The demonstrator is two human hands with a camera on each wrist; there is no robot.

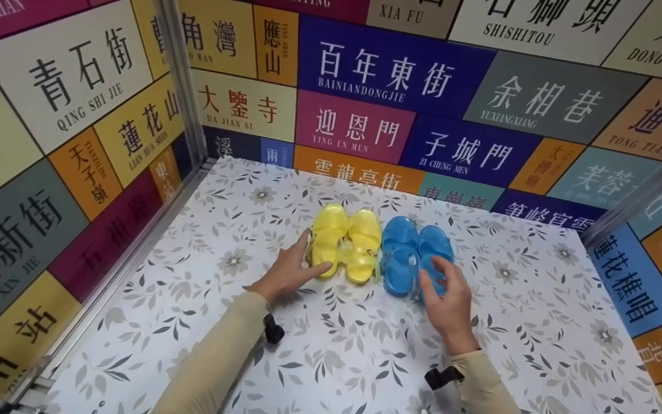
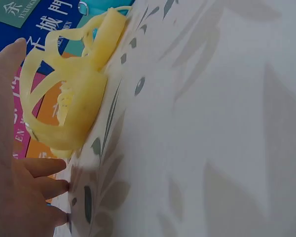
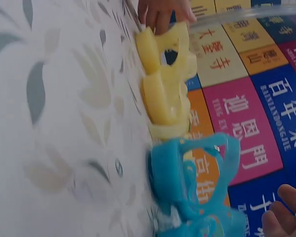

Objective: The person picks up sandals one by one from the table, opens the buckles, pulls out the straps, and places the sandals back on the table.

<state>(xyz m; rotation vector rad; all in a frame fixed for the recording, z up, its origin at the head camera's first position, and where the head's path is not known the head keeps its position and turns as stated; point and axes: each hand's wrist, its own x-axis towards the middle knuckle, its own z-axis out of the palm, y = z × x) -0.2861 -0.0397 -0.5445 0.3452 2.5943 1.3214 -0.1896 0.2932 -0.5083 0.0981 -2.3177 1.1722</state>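
A pair of yellow jelly sandals (image 1: 364, 227) lies side by side on the patterned tabletop, toes pointing to the back wall. Just right of it a pair of blue jelly sandals (image 1: 400, 233) lies the same way. My left hand (image 1: 288, 271) is at the left side of the yellow pair, thumb spread toward the heel and fingers along the outer edge. Over the heel of the right blue sandal hovers my right hand (image 1: 449, 302), fingers loosely bent and nothing held; it partly hides that sandal. In the right wrist view the right fingertips (image 3: 286, 195) are apart from the blue sandal (image 3: 170, 173).
The white tabletop (image 1: 342, 356) carries a leaf and flower print. Panels with street names, such as the dark blue one (image 1: 388, 69), stand behind and at both sides. Metal posts (image 1: 184, 86) mark the corners. Each wrist wears a black strap (image 1: 273, 329).
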